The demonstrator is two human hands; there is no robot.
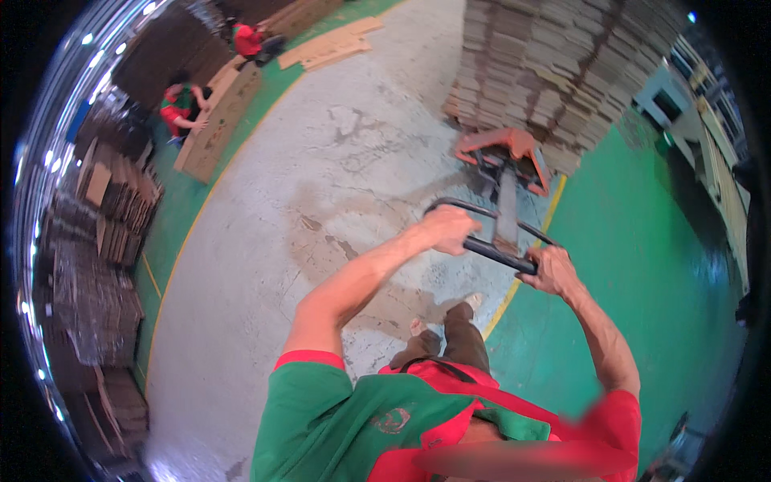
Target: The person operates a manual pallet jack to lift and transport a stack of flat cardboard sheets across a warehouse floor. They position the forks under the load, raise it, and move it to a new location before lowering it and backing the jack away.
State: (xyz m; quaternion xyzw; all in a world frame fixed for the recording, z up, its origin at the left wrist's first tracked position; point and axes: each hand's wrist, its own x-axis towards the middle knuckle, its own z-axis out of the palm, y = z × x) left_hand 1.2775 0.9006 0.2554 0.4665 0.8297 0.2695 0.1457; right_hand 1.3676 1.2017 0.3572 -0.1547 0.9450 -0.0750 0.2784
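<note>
Both my arms reach forward to the black loop handle (491, 252) of an orange pallet jack (518, 145). My left hand (450, 230) is wrapped round the left side of the handle. On its right side, my right hand (554, 271) grips near the corner. The grey shaft (507, 205) runs from the handle away to the jack's orange body. Just beyond that body rises a tall stack of flat brown cardboard (554, 64); the jack's forks are hidden there.
Two people in red and green crouch at far left, one (178, 108) beside a long cardboard box (221, 120). Wrapped cardboard stacks (96, 297) line the left. A yellow line (514, 297) divides grey floor from green at right. A pale blue machine (665, 96) stands far right.
</note>
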